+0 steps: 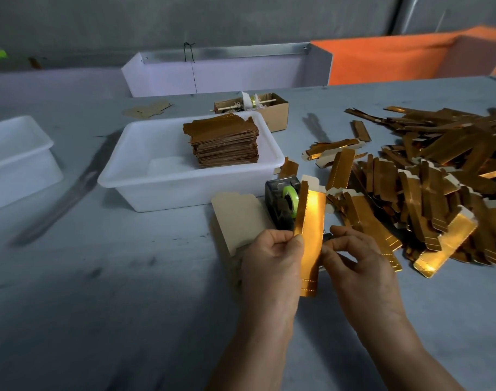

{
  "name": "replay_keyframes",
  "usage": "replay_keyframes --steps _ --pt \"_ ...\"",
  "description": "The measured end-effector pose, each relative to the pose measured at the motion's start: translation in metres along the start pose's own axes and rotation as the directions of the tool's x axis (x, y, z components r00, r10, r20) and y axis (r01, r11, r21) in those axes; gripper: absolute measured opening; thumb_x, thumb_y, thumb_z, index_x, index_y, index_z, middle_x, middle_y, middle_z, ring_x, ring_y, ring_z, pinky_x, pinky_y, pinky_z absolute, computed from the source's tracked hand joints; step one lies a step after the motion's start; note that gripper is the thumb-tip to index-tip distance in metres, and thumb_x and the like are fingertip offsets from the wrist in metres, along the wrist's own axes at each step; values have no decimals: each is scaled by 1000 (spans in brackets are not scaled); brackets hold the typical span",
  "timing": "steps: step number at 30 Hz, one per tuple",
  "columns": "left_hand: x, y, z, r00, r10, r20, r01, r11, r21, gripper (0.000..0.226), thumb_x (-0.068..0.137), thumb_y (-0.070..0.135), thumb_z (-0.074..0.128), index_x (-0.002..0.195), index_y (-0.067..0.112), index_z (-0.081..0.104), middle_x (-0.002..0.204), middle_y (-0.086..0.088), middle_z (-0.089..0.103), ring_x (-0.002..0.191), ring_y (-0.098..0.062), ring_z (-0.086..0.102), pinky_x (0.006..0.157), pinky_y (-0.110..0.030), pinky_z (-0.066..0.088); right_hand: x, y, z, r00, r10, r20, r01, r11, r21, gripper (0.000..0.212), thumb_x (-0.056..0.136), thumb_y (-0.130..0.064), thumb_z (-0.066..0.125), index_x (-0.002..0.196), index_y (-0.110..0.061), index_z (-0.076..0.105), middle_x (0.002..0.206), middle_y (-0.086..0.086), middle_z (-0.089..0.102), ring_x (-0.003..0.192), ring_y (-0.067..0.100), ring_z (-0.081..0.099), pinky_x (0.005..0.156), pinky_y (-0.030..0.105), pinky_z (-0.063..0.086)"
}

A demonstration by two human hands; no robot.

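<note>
- I had the left hand (272, 261) clamped on the long gold foil-faced card blank (311, 238), thumb on top near its left fold, so the flap stood up and the creased side faced me.
- The right hand (356, 258) had its fingers curled, thumb and forefinger pinching the right edge of the blank as far as I could tell; the two grips together held it steady above the grey table (100, 277).
- The blank stood nearly upright, lifted off the table, directly in front of the dark tape dispenser with its green roll (282, 204), close enough, I judged, for a strip to be pulled to it.
- A flat brown kraft card cut-out (238, 218) lay under and beyond the left hand, just beside the dispenser.
- To the right a loose heap of gold card blanks (427, 176) lay within easy reach, probably the supply.
- The white plastic tub (145, 176) behind held a squared stack of gold blanks (224, 142), likely the finished ones.
</note>
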State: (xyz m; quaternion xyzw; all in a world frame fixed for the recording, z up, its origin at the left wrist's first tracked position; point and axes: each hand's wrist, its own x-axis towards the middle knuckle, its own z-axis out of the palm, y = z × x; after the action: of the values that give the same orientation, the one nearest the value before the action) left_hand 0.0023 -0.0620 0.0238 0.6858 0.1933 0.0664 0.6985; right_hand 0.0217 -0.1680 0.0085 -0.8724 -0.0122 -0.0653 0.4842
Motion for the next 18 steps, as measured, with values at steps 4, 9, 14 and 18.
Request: replay_keyframes --steps 4,9,14,18 --pt "-1 0 1 1000 19 -7 -19 999 47 10 94 26 59 100 22 66 91 5 72 82 -10 68 64 -20 52 3 -4 -2 969 -248 -18 226 909 -350 4 85 -7 64 85 -9 67 120 6 55 103 20 56 76 19 43" --pt "-2 7 -3 1000 4 4 -4 999 54 8 92 24 60 97 22 66 93 3 72 83 -12 68 70 -26 55 -1 0 -11 980 -197 37 195 890 -411 10 87 -8 61 96 -9 67 115 6 56 95 13 52 68 8 38" --pt "-2 10 -7 997 -60 57 58 998 34 6 88 23 66 83 22 68 76 3 72 75 -15 66 73 -37 57 -3 -11 -42 985 140 105 -160 964 214 11 89 -17 55 80 -20 61 86 -4 63 85 17 61 72 30 49" --pt "-6 9 -11 996 -71 57 71 997 7 11 88 20 67 78 23 67 70 9 72 69 -6 67 61 -21 56 -5 -30 -59 947 95 305 -201 920 337 18 84 -16 56 74 -22 70 71 -7 66 70 8 62 65 25 46"
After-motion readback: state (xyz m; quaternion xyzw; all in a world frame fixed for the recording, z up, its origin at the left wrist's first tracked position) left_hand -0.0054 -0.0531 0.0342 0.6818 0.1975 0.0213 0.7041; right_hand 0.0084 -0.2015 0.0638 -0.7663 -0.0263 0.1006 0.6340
